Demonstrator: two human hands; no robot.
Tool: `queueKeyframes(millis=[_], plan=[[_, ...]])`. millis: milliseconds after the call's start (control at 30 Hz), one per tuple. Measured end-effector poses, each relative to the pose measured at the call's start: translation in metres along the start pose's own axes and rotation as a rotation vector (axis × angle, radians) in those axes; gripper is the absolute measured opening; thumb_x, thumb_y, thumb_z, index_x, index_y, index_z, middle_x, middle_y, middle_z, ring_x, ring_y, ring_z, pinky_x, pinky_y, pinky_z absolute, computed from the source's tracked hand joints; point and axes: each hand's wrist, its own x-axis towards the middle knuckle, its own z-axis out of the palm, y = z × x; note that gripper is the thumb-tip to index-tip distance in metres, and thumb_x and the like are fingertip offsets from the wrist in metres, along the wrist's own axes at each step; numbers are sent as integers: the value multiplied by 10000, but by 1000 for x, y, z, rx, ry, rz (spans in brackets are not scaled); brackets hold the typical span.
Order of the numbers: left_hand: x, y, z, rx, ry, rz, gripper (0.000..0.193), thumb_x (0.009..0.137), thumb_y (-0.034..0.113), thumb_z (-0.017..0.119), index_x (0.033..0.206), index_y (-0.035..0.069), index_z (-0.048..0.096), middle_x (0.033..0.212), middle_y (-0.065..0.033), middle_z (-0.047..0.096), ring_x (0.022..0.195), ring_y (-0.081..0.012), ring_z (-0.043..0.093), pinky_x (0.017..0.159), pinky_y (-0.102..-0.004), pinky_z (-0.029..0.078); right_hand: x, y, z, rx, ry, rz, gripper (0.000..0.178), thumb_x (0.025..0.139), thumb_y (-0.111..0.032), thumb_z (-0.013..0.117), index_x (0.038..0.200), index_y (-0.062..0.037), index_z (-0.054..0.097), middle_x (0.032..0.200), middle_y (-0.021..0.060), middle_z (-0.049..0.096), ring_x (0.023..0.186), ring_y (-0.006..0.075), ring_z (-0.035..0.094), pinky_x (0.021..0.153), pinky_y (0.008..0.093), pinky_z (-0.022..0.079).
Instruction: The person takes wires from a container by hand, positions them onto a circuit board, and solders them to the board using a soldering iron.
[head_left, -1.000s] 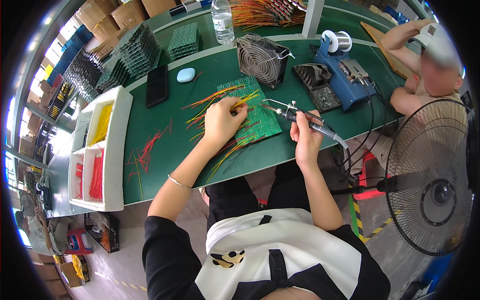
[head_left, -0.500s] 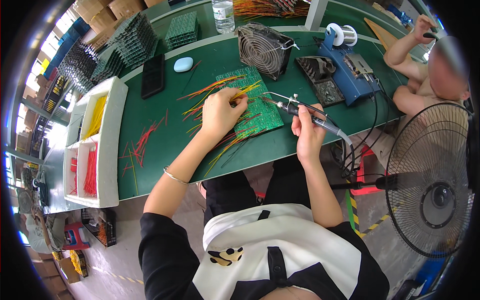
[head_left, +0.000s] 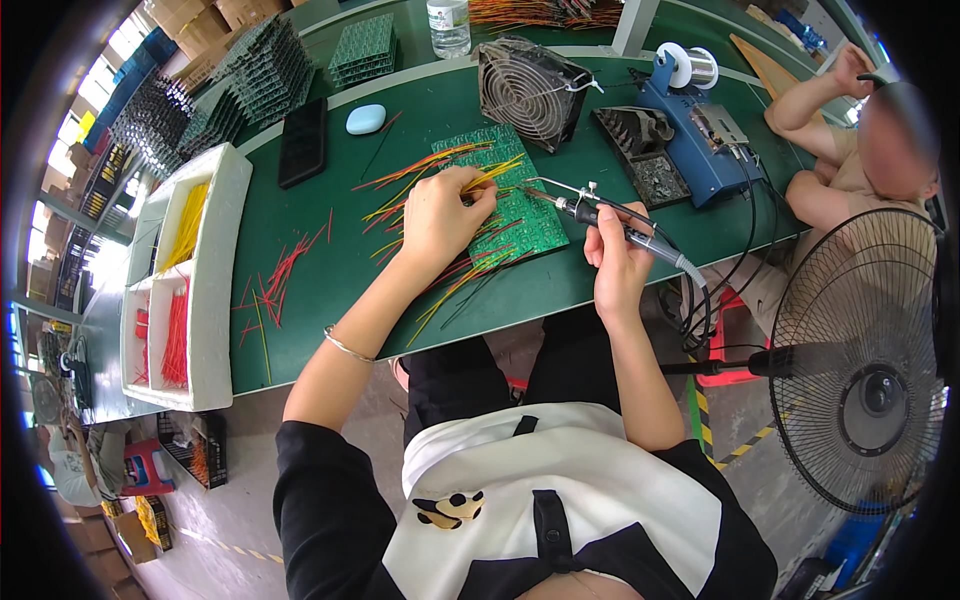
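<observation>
My left hand point(head_left: 437, 215) pinches a yellow wire point(head_left: 497, 172) onto the green circuit board point(head_left: 505, 200) at twelve o'clock while my right hand point(head_left: 617, 262) grips the soldering iron point(head_left: 610, 220), whose tip could, I judge, scorch my fingers on this crowded green bench point(head_left: 330, 270) near the floor fan point(head_left: 860, 365).

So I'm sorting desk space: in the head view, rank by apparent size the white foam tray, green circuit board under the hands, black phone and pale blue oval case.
1. white foam tray
2. green circuit board, partly covered
3. black phone
4. pale blue oval case
</observation>
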Motion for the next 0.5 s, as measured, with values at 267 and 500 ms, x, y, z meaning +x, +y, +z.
queueKeyframes(millis=[267, 500], plan=[[1, -2, -1, 10, 7, -3, 149, 702, 171, 637, 766, 37, 651, 676, -85, 624, 577, -237, 599, 558, -312, 471, 1, 0, 2, 16, 20, -1, 116, 876, -134, 505, 813, -45, 465, 554, 13, 449, 439, 40, 373, 397, 174, 278], [8, 12, 5, 35, 4, 52, 152, 715, 173, 609, 743, 25, 629, 662, -117, 598, 576, -279, 583, 557, -351, 461, 3, -10, -7, 35, 37, 22, 128, 880, -137, 513, 801, -53, 455, 560, -9, 441, 477, 34, 404, 417, 170, 297]])
